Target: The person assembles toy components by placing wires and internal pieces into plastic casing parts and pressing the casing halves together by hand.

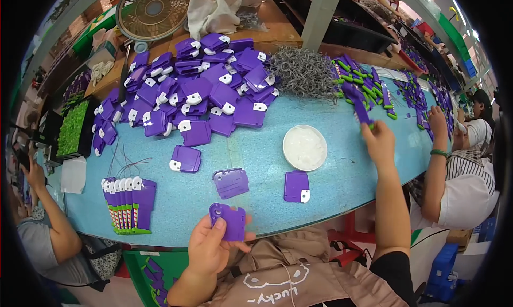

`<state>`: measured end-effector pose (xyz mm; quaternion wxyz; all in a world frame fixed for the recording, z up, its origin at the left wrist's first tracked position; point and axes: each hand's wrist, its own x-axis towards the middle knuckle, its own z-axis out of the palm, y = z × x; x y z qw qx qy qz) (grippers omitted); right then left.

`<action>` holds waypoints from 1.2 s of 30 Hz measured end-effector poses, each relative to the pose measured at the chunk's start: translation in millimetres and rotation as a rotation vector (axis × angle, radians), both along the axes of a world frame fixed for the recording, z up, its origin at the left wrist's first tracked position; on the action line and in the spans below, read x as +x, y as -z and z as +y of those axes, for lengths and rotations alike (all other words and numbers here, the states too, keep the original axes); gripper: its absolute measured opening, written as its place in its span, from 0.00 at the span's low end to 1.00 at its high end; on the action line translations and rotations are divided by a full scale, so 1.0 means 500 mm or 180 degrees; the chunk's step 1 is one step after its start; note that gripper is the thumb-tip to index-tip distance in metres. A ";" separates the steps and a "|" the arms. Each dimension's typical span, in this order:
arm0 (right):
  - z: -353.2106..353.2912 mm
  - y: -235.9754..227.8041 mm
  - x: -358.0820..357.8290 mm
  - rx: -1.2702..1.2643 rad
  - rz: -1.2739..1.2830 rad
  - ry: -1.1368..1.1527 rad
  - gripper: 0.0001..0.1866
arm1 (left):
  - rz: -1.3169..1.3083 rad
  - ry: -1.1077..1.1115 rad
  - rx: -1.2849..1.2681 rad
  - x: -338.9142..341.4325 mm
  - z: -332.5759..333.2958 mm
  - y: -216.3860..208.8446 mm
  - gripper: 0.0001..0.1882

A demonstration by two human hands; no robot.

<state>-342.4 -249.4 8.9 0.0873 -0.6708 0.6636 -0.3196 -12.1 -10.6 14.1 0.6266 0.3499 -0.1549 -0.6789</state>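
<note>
My left hand (207, 248) pinches a flat purple plastic plate (233, 225) with a round hole in one corner, just off the table's near edge. Out to the right, my right hand (380, 141) grips a long purple handle piece (362, 113) beside a heap of purple-and-green pieces (368, 83). In front of my left hand lies a loose purple plate (231, 182). Two purple pieces with white corners (185, 159) (296, 187) lie apart from the others. Between my hands stands a round white dish (285, 148) of white, grease-like paste (307, 149).
A big pile of purple-and-white pieces (206, 88) covers the far left. Next to it sits a mound of grey metal springs (302, 72). A row of assembled purple tools (128, 205) lies left, near a black bin of green parts (75, 128). Co-workers (462, 179) sit on both sides.
</note>
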 end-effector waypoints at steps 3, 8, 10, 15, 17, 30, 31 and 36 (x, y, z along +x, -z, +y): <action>0.072 -0.019 -0.009 0.0545 -0.3032 -0.0174 0.09 | 0.0132 0.0588 0.0087 -0.001 -0.004 0.007 0.18; 0.267 -0.039 0.140 0.0611 -0.4100 -0.1408 0.12 | -0.0245 0.0780 -0.0292 -0.057 -0.059 -0.029 0.18; 0.322 -0.028 0.192 0.0371 -0.2712 -0.2148 0.16 | -0.0848 0.0325 -0.0783 -0.108 -0.069 -0.042 0.21; 0.329 -0.024 0.231 0.1334 -0.3125 -0.2997 0.11 | -0.0576 0.0409 -0.0416 -0.073 -0.048 -0.078 0.23; 0.319 -0.037 0.262 0.1294 -0.2952 -0.2626 0.12 | -0.0017 0.1315 -0.0002 -0.040 -0.029 -0.080 0.19; 0.248 -0.079 0.299 -0.1128 -0.0333 -0.4012 0.11 | 0.0412 0.2852 -0.0895 -0.035 -0.012 -0.097 0.12; 0.230 -0.072 0.299 -0.1278 0.0059 -0.3567 0.11 | -0.0363 0.2511 -0.1344 -0.035 -0.013 -0.097 0.13; 0.248 -0.065 0.279 0.0313 -0.3094 -0.3089 0.10 | -0.2658 0.1339 -0.1371 -0.033 -0.013 -0.086 0.13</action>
